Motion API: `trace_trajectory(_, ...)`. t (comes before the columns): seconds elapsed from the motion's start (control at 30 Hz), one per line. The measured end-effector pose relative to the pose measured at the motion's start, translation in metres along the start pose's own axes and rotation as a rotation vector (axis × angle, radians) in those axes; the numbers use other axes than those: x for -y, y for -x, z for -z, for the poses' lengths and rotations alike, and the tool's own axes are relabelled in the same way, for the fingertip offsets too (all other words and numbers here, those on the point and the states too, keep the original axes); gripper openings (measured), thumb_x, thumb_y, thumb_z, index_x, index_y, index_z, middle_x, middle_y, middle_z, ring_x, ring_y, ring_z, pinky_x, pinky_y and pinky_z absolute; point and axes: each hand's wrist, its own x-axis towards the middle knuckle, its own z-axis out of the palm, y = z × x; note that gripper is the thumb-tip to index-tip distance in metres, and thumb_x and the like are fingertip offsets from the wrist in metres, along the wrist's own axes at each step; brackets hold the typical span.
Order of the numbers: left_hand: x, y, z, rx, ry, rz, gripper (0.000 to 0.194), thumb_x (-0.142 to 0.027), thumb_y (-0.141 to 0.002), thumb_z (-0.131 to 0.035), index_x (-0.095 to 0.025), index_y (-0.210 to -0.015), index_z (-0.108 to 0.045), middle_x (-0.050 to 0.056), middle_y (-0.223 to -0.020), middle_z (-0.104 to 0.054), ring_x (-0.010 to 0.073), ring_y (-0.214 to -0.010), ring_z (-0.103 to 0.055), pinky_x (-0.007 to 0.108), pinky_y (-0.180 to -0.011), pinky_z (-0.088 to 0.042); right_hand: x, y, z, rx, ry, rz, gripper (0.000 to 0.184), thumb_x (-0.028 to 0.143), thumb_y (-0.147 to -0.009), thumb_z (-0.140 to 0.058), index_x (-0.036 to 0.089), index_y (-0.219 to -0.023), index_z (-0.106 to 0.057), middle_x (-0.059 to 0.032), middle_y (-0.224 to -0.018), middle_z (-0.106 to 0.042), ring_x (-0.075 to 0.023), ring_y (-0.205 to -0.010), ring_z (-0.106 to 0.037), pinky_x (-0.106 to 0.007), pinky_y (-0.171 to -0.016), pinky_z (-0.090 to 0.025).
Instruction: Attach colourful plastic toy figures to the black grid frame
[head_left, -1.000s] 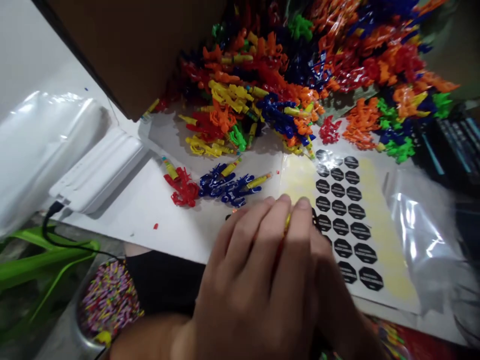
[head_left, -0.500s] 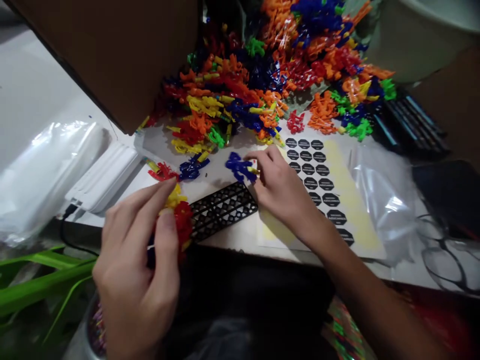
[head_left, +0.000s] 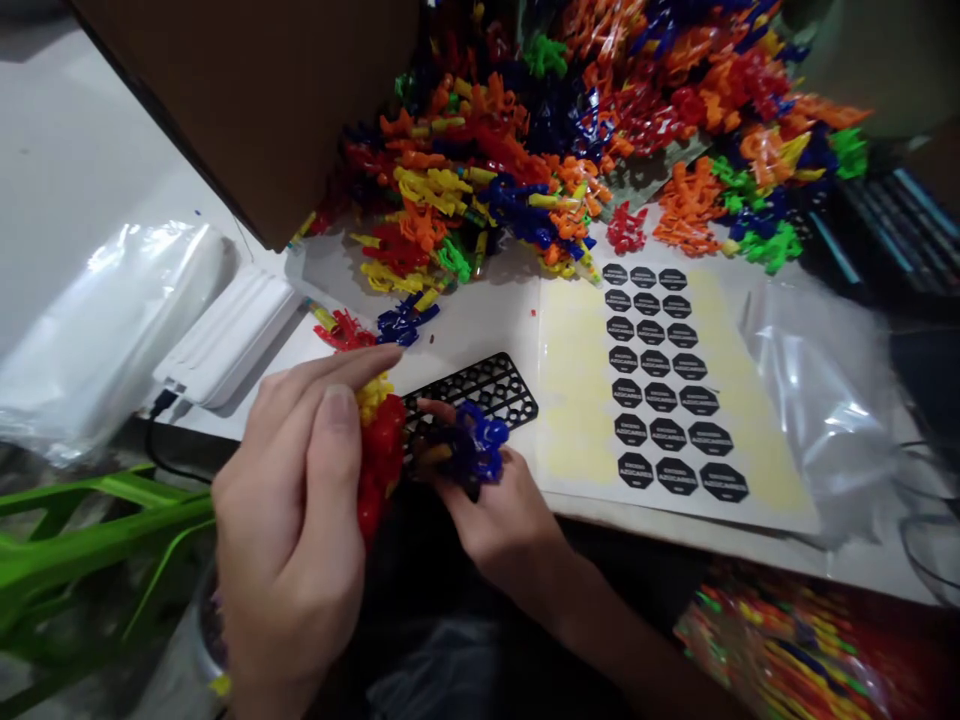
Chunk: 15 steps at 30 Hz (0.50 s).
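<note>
My left hand (head_left: 292,530) is closed around a bunch of red and yellow plastic toy pieces (head_left: 379,445), thumb pressed on them. Just to its right, my right hand (head_left: 491,515) grips a blue plastic toy piece (head_left: 472,450) and brings it against the red bunch. Both hands hover over the near edge of the white table (head_left: 480,325), above a black perforated plastic grid (head_left: 487,385) that lies flat. A small red piece (head_left: 341,330) and a blue one (head_left: 405,320) lie loose just beyond my left fingers.
A big heap of coloured plastic toy pieces (head_left: 570,130) fills the back, beside a brown cardboard box (head_left: 255,90). A yellow sheet of black octagonal stickers (head_left: 660,380) lies right, clear plastic bags (head_left: 817,400) beyond it. A white device (head_left: 229,335) and bags (head_left: 97,330) sit left.
My right hand has drawn back from the table with the blue piece and now meets the left hand's red bunch. The left hand has risen slightly; the view shifted a little.
</note>
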Motion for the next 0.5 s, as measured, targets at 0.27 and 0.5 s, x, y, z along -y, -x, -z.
trace_trajectory(0.27,-0.003,-0.002,-0.002,0.040,-0.007,-0.003,0.037,-0.023,-0.109,-0.041,-0.028,-0.123,-0.075,-0.002,-0.131,-0.072,0.0218,-0.125,-0.064,0.041,-0.113,-0.049,0.007,0.011,-0.003,0.071,0.480,0.191,0.061,0.005,-0.096,-0.045,0.008,-0.156,-0.043,-0.0142,-0.101,-0.073,-0.0303,-0.087,-0.070,-0.046,-0.073,-0.064)
trace_trajectory(0.5,-0.003,-0.004,-0.001,0.063,0.049,-0.095,0.037,-0.012,-0.106,-0.041,-0.022,-0.123,-0.072,0.003,-0.130,-0.072,0.0245,-0.125,-0.064,0.044,-0.108,-0.050,0.009,0.010,-0.010,0.061,0.327,0.034,0.044,0.018,-0.104,-0.048,0.019,-0.147,-0.058,-0.0129,-0.109,-0.076,-0.0282,-0.091,-0.075,-0.043,-0.081,-0.065)
